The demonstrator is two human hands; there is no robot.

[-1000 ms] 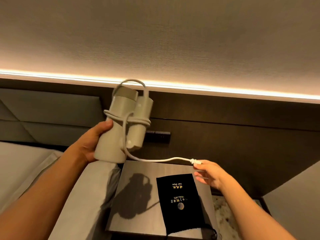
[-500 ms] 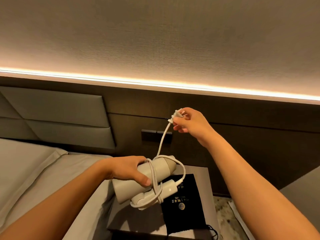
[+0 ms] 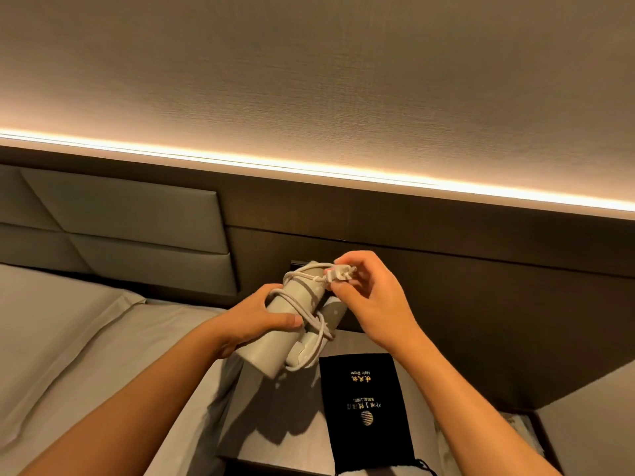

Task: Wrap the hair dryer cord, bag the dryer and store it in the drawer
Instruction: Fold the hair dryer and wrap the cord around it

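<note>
My left hand (image 3: 256, 317) grips the barrel of a pale grey folded hair dryer (image 3: 275, 341), held tilted above the nightstand. Its white cord (image 3: 318, 333) is looped several times around the barrel and the folded handle. My right hand (image 3: 372, 297) pinches the white plug (image 3: 340, 273) at the dryer's far end, close against the wraps. A black drawstring bag (image 3: 366, 410) with gold lettering lies flat on the nightstand (image 3: 275, 438) below my hands. No drawer is visible.
A bed with grey sheets (image 3: 86, 345) lies to the left, with a padded headboard (image 3: 120, 235) behind it. Dark wood wall panelling (image 3: 481, 304) and a lit strip (image 3: 309, 166) run behind the nightstand. A speckled surface (image 3: 515, 427) shows at the right of the nightstand.
My right hand brought the plug down from an outstretched cord to the dryer's end, taking up the slack. The left hand raised and tilted the dryer slightly.
</note>
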